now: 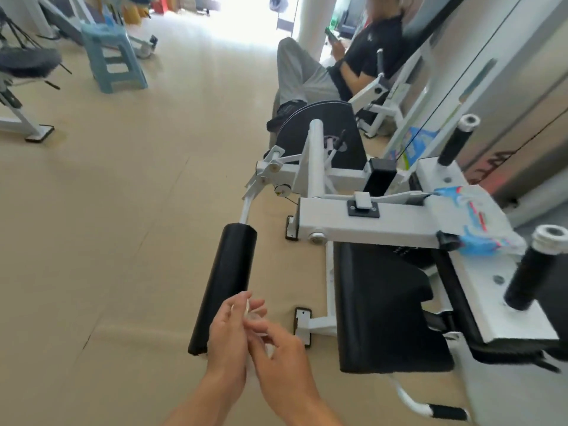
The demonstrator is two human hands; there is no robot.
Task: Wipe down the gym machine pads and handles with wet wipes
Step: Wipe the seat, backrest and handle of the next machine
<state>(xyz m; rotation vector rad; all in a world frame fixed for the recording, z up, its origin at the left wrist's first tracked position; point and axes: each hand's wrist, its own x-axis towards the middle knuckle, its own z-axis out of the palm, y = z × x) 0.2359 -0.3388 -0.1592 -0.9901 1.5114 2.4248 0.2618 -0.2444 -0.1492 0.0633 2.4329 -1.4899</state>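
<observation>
A white gym machine frame (365, 224) fills the right half of the view. Its black roller pad (226, 284) slants from the middle down toward my hands. The black seat pad (384, 305) lies to the right, and two black handles (528, 272) (456, 142) stick up from the frame. A blue and white wet wipes pack (479, 222) lies on the frame. My left hand (229, 336) and my right hand (276, 352) meet just below the roller's lower end, together pinching a small white wet wipe (255, 318), mostly hidden between the fingers.
A person sits on the neighbouring machine (378, 87) at the upper right, legs stretched toward the aisle. A light blue plastic stool (112, 56) stands at the upper left beside other equipment (18, 87). Beige floor (138, 210) spreads across the left and middle.
</observation>
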